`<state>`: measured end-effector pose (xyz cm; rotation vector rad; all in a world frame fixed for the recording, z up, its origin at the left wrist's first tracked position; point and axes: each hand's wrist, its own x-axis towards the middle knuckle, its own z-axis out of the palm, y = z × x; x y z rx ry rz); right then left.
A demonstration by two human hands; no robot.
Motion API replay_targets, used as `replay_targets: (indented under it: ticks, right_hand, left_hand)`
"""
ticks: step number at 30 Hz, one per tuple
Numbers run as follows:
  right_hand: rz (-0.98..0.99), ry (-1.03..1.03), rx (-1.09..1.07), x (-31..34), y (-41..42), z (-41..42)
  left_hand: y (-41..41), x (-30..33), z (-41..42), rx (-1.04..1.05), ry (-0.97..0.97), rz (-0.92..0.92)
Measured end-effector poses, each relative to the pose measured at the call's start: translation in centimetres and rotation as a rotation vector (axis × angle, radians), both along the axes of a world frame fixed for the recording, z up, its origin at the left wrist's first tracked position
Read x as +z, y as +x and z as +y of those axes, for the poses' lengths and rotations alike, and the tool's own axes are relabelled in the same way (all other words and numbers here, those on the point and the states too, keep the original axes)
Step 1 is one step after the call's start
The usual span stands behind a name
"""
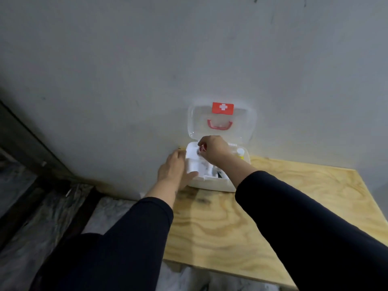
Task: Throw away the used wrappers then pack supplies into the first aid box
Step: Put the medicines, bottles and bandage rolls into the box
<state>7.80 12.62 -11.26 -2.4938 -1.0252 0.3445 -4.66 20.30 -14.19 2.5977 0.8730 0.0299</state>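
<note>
A white first aid box [212,184] stands open at the back of the plywood table [262,217], against the wall. Its clear lid [245,122] leans upright, with a red cross label and a red handle. My left hand [175,170] rests flat against the box's left side, thumb on its front corner. My right hand [212,149] reaches into the box's back left part, fingers pinched on a small reddish item [202,148] that is mostly hidden. A small bottle with a yellow label [240,153] stands in the box at the right. White supplies fill the left compartment.
The grey wall [189,59] rises directly behind the box. The table's left edge drops to a marbled floor [52,217] with a dark frame at the far left. Bare plywood stretches in front of and to the right of the box.
</note>
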Motion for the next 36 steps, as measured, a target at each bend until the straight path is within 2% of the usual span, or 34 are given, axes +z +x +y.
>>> replay_targets:
  ticks: [6,15,25,32,36]
  right_hand:
    - [-0.012,-0.109,-0.03,-3.5,1.2,3.8]
    - [-0.031,0.017,-0.118,-2.9,1.6,5.2]
    - [-0.046,-0.162,-0.045,-1.9,0.8,3.0]
    - [-0.025,-0.152,-0.173,-3.1,0.2,3.5]
    - [0.017,-0.163,-0.131,-2.8,0.1,3.1]
  left_hand:
    - [1.4,-2.2,2.1,-0.118,-0.138,0.027]
    - [1.1,-2.4,2.6,-0.125,-0.134,-0.006]
    - [0.9,-2.0,2.3,-0.11,-0.168,-0.034]
    - [0.8,-1.3,2.1,-0.157,-0.114,0.001]
    - [0.9,-1.5,2.1,-0.162,-0.118,-0.015]
